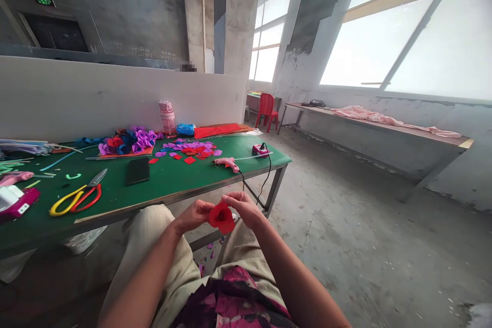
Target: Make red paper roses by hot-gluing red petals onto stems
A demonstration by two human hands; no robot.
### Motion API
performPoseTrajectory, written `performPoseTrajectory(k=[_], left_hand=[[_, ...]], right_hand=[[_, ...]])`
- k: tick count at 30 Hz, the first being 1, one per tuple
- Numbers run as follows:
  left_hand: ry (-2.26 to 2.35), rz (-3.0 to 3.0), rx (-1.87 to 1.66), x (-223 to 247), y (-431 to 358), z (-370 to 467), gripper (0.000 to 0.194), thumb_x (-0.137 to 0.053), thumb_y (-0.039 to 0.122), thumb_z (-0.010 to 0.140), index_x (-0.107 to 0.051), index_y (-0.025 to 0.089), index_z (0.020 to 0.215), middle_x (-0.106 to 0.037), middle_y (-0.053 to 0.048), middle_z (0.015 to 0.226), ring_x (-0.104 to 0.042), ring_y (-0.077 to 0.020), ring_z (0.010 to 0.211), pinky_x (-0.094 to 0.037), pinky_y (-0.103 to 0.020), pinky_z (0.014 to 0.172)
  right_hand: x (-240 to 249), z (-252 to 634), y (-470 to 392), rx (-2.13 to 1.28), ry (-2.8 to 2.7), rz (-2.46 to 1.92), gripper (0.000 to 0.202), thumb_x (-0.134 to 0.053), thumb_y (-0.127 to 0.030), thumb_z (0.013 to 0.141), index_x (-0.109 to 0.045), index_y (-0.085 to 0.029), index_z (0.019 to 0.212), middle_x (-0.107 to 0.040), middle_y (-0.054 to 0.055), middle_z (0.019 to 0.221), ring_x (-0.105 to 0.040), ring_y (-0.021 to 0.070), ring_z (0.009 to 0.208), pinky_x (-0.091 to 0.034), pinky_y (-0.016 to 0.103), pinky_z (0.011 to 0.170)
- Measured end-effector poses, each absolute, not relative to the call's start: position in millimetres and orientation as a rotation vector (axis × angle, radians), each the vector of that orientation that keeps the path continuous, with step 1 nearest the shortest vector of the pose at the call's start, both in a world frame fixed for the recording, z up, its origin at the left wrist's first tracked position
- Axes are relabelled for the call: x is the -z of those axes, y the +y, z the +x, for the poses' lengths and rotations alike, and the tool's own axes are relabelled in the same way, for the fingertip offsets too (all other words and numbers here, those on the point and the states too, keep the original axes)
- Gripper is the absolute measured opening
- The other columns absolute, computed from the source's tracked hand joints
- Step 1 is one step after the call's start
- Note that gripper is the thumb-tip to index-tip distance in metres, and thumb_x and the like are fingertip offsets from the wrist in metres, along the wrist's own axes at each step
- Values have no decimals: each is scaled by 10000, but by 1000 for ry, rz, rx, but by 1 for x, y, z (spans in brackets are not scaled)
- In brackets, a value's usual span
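A red paper flower (222, 218) with a darker centre is held above my lap, past the near edge of the table. My left hand (195, 215) pinches its left side between thumb and fingers. At the upper right of the flower, my right hand (244, 207) pinches a petal. On the green table (172, 177) just beyond lies a pink glue gun (227, 164), its cord hanging over the edge. Red and purple cut petals (196, 148) are scattered behind it. A pile of purple, red and blue paper flowers (130, 139) sits farther left.
Scissors (79, 199) with yellow and red handles and a black phone (137, 171) lie on the left of the table. A pink bottle (167, 118) stands at the back, near red paper (217, 130). A power socket (262, 150) sits at the right end.
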State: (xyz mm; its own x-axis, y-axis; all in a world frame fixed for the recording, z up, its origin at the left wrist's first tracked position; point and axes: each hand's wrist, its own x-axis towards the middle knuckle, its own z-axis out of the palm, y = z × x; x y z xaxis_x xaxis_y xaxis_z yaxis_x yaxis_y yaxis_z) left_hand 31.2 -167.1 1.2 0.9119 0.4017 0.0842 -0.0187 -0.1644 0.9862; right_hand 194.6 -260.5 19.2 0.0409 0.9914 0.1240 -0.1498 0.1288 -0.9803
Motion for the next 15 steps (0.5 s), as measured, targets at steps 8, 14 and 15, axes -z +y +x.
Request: performPoseTrajectory(k=[8, 14, 15], left_hand=[[328, 1695, -357, 1, -165, 30, 217, -690, 339, 702, -742, 131, 735, -633, -43, 596, -508, -131, 536, -405, -236, 520], [332, 1655, -291, 1, -164, 30, 179, -707, 299, 693, -710, 121, 715, -617, -26, 573, -500, -107, 516, -391, -218, 517], [335, 1636, -317, 0, -164, 30, 173, -718, 291, 682, -711, 125, 727, -628, -29, 589, -511, -111, 517, -399, -222, 519]], right_hand=[[-8, 204, -254, -1198, -942, -1070, 528, -544, -627, 767, -699, -123, 797, -663, 54, 735, -581, 131, 689, -416, 256, 715], [8, 205, -258, -1419, -887, -1029, 563, -520, -676, 752, -646, -129, 707, -648, 36, 675, -572, 127, 632, -411, 252, 656], [10, 204, -258, -1420, -861, -1007, 543, -536, -665, 748, -645, -134, 724, -650, 35, 682, -574, 124, 629, -412, 248, 646]])
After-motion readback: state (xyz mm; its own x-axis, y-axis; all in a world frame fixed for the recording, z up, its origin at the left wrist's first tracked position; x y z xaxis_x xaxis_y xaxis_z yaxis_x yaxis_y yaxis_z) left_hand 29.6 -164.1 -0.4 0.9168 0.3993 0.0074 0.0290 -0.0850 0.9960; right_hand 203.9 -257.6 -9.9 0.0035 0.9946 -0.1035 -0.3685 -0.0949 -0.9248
